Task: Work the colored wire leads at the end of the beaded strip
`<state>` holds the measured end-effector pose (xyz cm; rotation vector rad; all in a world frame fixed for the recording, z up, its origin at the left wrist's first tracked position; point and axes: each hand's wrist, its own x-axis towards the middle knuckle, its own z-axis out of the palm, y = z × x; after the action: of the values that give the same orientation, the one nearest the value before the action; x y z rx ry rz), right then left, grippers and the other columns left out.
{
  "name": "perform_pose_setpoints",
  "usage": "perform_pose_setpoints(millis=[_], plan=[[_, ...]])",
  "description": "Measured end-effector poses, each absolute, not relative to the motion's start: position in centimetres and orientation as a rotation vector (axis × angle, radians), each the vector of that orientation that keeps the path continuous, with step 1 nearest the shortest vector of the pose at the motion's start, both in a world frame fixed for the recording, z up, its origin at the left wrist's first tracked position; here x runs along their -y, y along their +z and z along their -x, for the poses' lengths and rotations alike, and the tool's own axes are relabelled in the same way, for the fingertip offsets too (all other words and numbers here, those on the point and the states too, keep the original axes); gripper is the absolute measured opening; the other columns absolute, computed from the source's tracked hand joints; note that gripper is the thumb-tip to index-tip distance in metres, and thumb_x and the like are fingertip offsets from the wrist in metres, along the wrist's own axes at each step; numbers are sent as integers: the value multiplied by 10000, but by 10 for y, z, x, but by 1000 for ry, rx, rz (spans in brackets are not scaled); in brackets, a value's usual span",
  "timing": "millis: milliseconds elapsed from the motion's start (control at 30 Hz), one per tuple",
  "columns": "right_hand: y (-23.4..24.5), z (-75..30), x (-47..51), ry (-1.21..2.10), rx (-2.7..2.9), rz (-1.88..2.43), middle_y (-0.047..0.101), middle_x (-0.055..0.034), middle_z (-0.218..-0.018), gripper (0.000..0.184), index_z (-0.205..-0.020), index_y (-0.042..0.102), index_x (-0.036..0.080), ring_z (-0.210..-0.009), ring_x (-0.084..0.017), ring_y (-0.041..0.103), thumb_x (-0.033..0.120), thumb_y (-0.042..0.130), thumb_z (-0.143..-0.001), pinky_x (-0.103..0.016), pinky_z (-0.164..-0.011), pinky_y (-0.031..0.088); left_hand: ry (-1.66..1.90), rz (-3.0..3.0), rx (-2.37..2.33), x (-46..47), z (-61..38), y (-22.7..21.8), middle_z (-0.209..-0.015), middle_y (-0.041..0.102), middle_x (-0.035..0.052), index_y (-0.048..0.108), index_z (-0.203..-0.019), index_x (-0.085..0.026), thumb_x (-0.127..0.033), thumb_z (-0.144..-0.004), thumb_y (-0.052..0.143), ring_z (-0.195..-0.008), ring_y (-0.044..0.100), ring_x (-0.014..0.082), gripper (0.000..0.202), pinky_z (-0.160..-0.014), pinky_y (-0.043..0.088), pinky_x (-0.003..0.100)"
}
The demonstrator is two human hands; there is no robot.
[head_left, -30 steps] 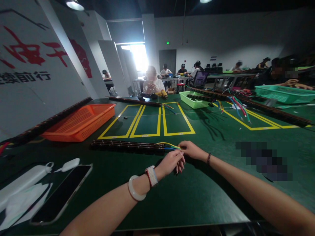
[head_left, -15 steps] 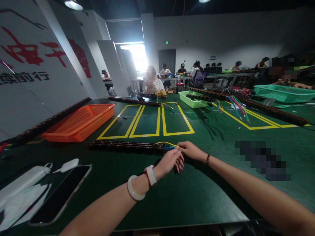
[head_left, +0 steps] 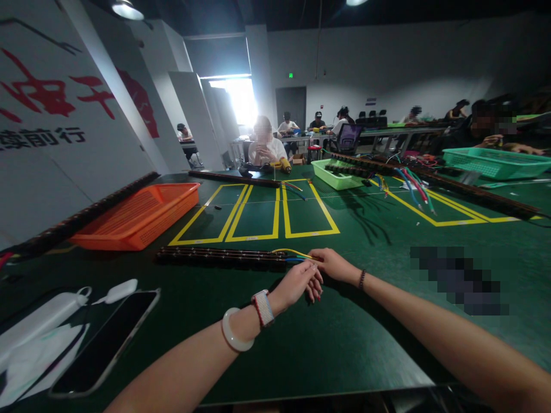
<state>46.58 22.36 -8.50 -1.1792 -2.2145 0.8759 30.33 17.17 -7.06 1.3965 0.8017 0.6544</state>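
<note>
A long black bar [head_left: 224, 257] lies across the green table in front of me, with yellow, green and blue wires [head_left: 295, 252] coming out of its right end. My right hand [head_left: 336, 265] is closed on the wires at their free ends, its fingertips pinched together. Just below and left, my left hand [head_left: 300, 281] meets the right fingertips. Its fingers are curled downward, and whatever they pinch is hidden. A watch [head_left: 262, 308] and a white bangle [head_left: 236, 330] are on my left wrist.
An orange basket [head_left: 172, 212] stands at left, beside another long bar [head_left: 90, 212]. A phone [head_left: 107, 341] and a white device [head_left: 47, 315] lie at near left. Beyond are yellow-taped rectangles [head_left: 253, 237], a light green basket [head_left: 340, 179], more wired bars and a seated person [head_left: 263, 143].
Both hands stay at the wire ends in nearly the same pose. The bar has not visibly moved.
</note>
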Motion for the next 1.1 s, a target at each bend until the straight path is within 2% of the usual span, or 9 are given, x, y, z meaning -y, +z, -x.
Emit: perform_pose_setpoints(millis=[567, 833, 933, 1100], plan=[[-79, -465, -222, 872, 2254, 1165, 606, -19, -698, 245, -808, 610, 119, -609, -121, 508, 316, 472, -854, -218, -568, 375, 617, -1430, -792, -173, -304, -73, -629, 565, 24, 462, -820, -126, -527, -847, 393, -527, 576, 112, 407, -461, 418, 204], [-81, -465, -221, 861, 2250, 1167, 606, -16, -689, 226, -798, 604, 122, -606, -122, 509, 295, 474, -863, -214, -555, 356, 616, -1436, -796, -176, -304, -77, -615, 560, 21, 462, -818, -125, -455, -868, 376, -511, 577, 118, 345, -458, 430, 213], [-80, -464, -220, 676, 2283, 1198, 604, -22, -683, 207, -748, 607, 129, -617, -123, 501, 249, 485, -864, -222, -578, 341, 628, -1426, -801, -175, -304, -76, -619, 560, 22, 459, -819, -125, -442, -868, 379, -516, 579, 119, 331, -461, 430, 212], [-80, -464, -216, 114, 2406, 1116, 601, -37, -689, 133, -730, 646, 146, -687, -146, 462, 133, 546, -816, -264, -669, 300, 652, -1380, -789, -175, -305, -76, -626, 557, 21, 457, -835, -130, -494, -846, 406, -521, 576, 120, 367, -458, 420, 208]])
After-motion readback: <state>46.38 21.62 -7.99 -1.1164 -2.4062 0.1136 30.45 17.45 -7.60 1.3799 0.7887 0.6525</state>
